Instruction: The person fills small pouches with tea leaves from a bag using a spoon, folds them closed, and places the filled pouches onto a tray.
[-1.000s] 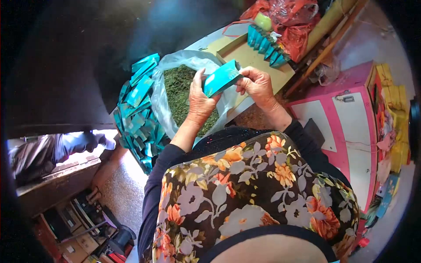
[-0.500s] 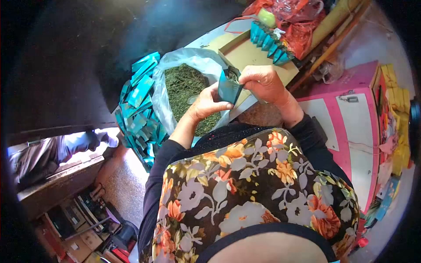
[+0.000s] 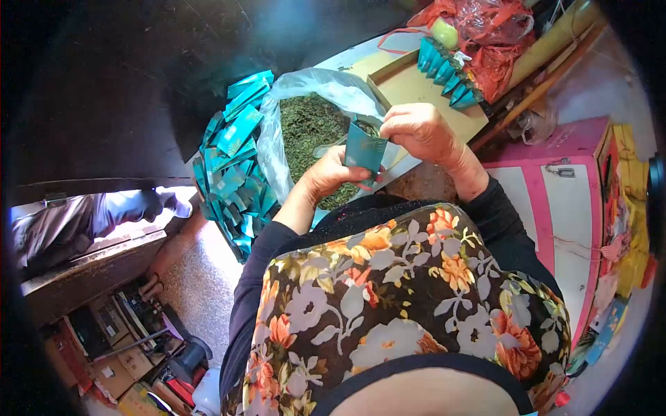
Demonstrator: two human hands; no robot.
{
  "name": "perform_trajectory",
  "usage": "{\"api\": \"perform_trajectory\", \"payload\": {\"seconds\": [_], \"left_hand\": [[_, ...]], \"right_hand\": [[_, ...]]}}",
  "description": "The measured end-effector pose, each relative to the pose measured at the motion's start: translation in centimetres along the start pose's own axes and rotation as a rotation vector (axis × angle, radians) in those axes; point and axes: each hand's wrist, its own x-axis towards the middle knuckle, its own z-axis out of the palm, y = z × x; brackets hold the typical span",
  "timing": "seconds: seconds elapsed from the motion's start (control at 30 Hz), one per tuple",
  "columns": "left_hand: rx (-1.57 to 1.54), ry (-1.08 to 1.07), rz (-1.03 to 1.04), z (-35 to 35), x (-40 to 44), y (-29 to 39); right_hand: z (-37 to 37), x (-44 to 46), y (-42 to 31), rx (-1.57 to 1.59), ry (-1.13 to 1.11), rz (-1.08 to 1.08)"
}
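My left hand (image 3: 334,173) is wrapped round the lower part of a teal packet (image 3: 363,152), its thumb across the front. The packet stands roughly upright, and something dark shows at its open mouth. My right hand (image 3: 421,135) is closed, thumb and fingers pinching at the packet's upper right edge. Just behind and left of the packet is a clear plastic bag (image 3: 274,149) of dried green leaves (image 3: 312,135). A clear object, partly hidden by the packet, lies on the leaves.
Many flat teal packets (image 3: 239,163) are heaped left of the bag. Behind my right hand, a shallow cardboard tray (image 3: 399,87) holds a row of standing teal packets (image 3: 447,73). Red plastic bags (image 3: 496,41) and a pink-and-white cabinet (image 3: 565,197) are on the right.
The packet has turned so its broad front faces me more, and it sits more upright. Both hands stay at it. The whole view has shifted slightly.
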Motion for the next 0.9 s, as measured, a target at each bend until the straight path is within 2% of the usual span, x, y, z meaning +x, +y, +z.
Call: {"api": "perform_trajectory", "payload": {"seconds": [0.1, 0.13, 0.2, 0.27, 0.33, 0.4, 0.43, 0.5, 0.57, 0.63, 0.67, 0.73, 0.9], "left_hand": [[0.12, 0.295, 0.132, 0.4, 0.1, -0.6], [0.123, 0.293, 0.135, 0.0, 0.3, -1.1], [0.339, 0.54, 0.26, -0.4, 0.5, -1.7], [0.352, 0.599, 0.316, -0.3, 0.6, -1.7], [0.525, 0.717, 0.353, -0.5, 0.7, -1.9], [0.6, 0.762, 0.356, -0.8, 0.6, -2.2], [0.667, 0.783, 0.357, -0.7, 0.8, -2.2], [0.718, 0.765, 0.353, -0.3, 0.9, -2.0], [0.732, 0.764, 0.302, 0.5, 1.2, -1.9], [0.651, 0.658, 0.402, -0.4, 1.8, -2.9], [0.509, 0.602, 0.393, -0.4, 1.7, -3.1], [0.613, 0.621, 0.352, -0.4, 1.5, -3.0], [0.677, 0.601, 0.341, -0.9, 0.5, -3.6]], "right_hand": [[-0.3, 0.3, 0.3, -0.306, 0.01, 0.025], [-0.2, 0.3, 0.4, -0.31, 0.012, 0.022], [0.3, 0.2, 0.7, -0.402, 0.156, 0.082], [1.4, 0.0, 0.2, -0.264, 0.146, 0.178], [2.5, -0.3, -0.6, -0.145, 0.092, 0.364], [4.0, -0.6, -0.4, -0.032, 0.16, 0.426], [4.8, -0.9, -0.2, 0.009, 0.194, 0.461], [5.3, -1.2, 0.3, -0.052, 0.281, 0.396], [4.8, -1.6, 0.2, -0.04, 0.306, 0.475], [3.8, -2.3, 0.1, -0.046, 0.362, 0.517], [3.1, -2.8, 0.3, -0.069, 0.403, 0.546], [0.9, -4.3, 0.9, -0.098, 0.462, 0.609], [-5.5, -10.3, 4.5, -0.475, 0.635, 0.728]]}}
